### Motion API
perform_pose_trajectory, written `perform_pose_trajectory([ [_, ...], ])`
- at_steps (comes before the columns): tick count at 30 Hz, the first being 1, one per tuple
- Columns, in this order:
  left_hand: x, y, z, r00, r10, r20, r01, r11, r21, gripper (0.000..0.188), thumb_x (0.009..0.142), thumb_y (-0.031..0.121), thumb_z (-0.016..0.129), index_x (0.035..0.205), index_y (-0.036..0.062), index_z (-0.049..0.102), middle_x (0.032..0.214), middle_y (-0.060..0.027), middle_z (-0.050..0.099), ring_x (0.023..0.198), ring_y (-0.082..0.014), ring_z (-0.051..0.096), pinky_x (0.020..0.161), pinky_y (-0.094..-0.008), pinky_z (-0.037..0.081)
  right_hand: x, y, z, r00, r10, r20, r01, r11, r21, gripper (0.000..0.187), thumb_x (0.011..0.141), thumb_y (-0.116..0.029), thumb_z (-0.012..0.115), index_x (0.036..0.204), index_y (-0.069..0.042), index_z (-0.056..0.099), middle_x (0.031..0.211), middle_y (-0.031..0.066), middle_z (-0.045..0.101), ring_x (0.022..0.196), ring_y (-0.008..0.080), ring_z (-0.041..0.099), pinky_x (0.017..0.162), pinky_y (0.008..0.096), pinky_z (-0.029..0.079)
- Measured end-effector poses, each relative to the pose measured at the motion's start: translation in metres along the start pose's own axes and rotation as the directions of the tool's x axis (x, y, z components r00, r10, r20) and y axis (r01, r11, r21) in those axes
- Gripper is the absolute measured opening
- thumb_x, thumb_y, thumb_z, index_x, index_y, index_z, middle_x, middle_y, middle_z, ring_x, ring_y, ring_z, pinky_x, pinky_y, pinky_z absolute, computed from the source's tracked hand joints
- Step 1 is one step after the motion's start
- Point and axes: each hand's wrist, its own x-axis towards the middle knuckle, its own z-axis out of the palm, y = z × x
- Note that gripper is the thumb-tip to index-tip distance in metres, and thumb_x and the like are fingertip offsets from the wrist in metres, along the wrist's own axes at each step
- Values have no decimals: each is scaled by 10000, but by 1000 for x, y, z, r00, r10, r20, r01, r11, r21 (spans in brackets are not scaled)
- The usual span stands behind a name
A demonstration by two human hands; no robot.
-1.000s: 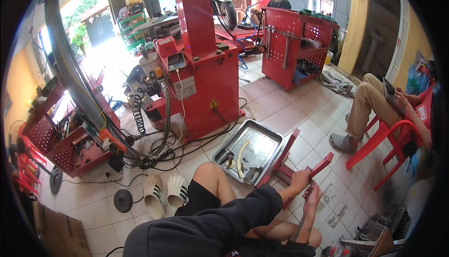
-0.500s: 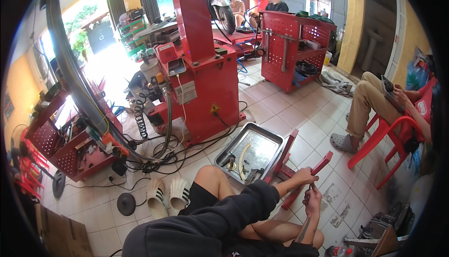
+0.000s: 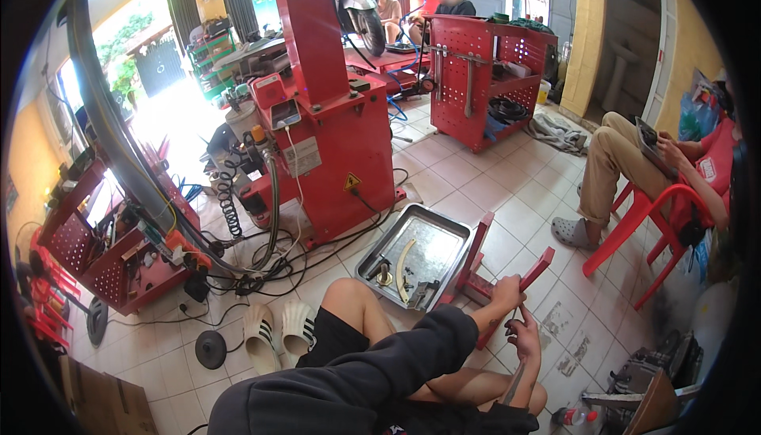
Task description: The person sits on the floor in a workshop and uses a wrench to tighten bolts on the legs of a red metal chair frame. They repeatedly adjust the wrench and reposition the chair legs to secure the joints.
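My left hand (image 3: 505, 295) is closed beside the upright arm of a red metal stand (image 3: 540, 267) on the floor. Its fingers face away, so whatever they grip is hidden. Just below and to the right, my right hand (image 3: 525, 338) has its fingers curled around a small dark part (image 3: 512, 326), too small to name. A thin dark piece seems to run between the two hands. Left of the stand lies a shallow metal tray (image 3: 366, 254) holding a curved pale strip (image 3: 404, 262), a brass-coloured piece (image 3: 384, 278) and several dark metal parts (image 3: 422, 295).
A red lift post (image 3: 349, 150) stands ahead, with black cables (image 3: 277, 276) around its base. Pale striped clogs (image 3: 260, 337) sit at my left. On the right, a person sits in a red plastic chair (image 3: 634, 233). A red tool cart (image 3: 464, 102) stands farther back.
The whole view has shifted a little to the left. My right hand has dropped slightly away from the left one, and the dark part in it shows more clearly.
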Motion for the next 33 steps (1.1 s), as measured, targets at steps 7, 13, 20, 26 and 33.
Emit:
perform_pose_trajectory([
  [7,-5,2,2,998,59,-4,-59,998,18,313,694,225,723,897,30,588,842,-197,646,822,-387,641,732,-474,525,23,37,-24,913,388,128,-314,867,-386,581,972,-532,318,1035,-13,571,638,87,583,546,136,526,464,260,406],
  [13,-4,-8,-2,998,65,-26,-64,998,24,321,707,239,725,907,27,590,830,-198,645,813,-385,642,719,-473,526,69,73,-20,894,437,102,-447,845,294,772,912,-670,252,1139,18,521,853,166,625,705,273,616,635,359,503],
  [20,-9,13,9,994,108,-18,-108,994,4,310,712,247,723,895,30,597,814,-201,646,799,-389,644,698,-478,524,147,73,-69,996,63,-59,-25,865,501,878,883,-701,327,1394,13,300,1086,176,600,874,251,616,720,354,476],
  [26,-8,-15,-5,997,53,-54,-50,998,45,335,707,255,732,914,35,587,795,-200,640,787,-385,646,680,-477,525,115,-10,3,889,-333,-314,398,901,172,704,931,-470,512,1393,18,301,1007,45,613,864,123,587,705,247,435],
  [33,-9,-3,2,993,95,-71,-93,995,34,350,683,223,748,909,27,568,781,-189,642,759,-384,648,666,-475,528,53,-28,2,707,-603,-370,562,796,-225,261,965,-212,504,1015,20,612,872,67,637,781,113,587,649,249,453],
])
